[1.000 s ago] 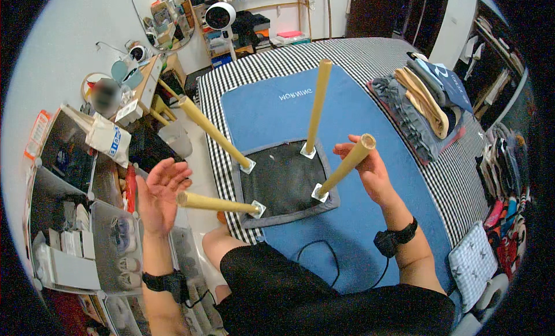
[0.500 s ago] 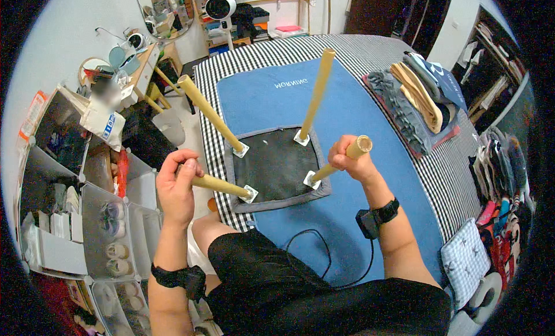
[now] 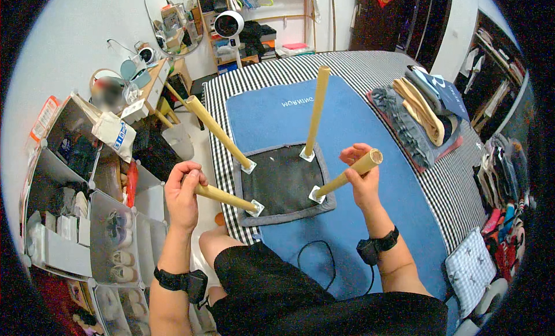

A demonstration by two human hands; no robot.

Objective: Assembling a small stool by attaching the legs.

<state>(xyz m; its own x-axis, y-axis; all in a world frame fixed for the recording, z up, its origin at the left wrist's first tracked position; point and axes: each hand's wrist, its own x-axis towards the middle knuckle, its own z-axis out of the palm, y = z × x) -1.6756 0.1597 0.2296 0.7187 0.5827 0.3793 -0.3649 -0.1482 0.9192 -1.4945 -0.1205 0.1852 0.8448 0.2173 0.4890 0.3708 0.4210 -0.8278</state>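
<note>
An upside-down stool with a dark underside [image 3: 280,183] and grey fabric rim lies before me. Several round wooden legs stand up from white plates near its corners. The fingers of my left hand [image 3: 184,194] are curled at the free end of the near-left stool leg [image 3: 228,197]. My right hand [image 3: 364,183] is loosely round the near-right stool leg [image 3: 341,181], thumb on one side and fingers partly lifted on the other. The far-left leg [image 3: 219,131] and far-right leg [image 3: 317,110] are untouched, each leaning somewhat. Both wrists wear black straps with small boxes.
Beneath the stool a blue mat [image 3: 260,113] covers a checked bed. Folded clothes [image 3: 419,113] are piled to the right, beside a checked cushion [image 3: 471,266]. Clear shoe boxes [image 3: 113,238] are stacked on the left. A black cable [image 3: 317,243] loops near my lap.
The fingers of my right hand have loosened from a tight grip on the near-right leg. My left hand stays at the near-left leg. The whole view has shifted slightly.
</note>
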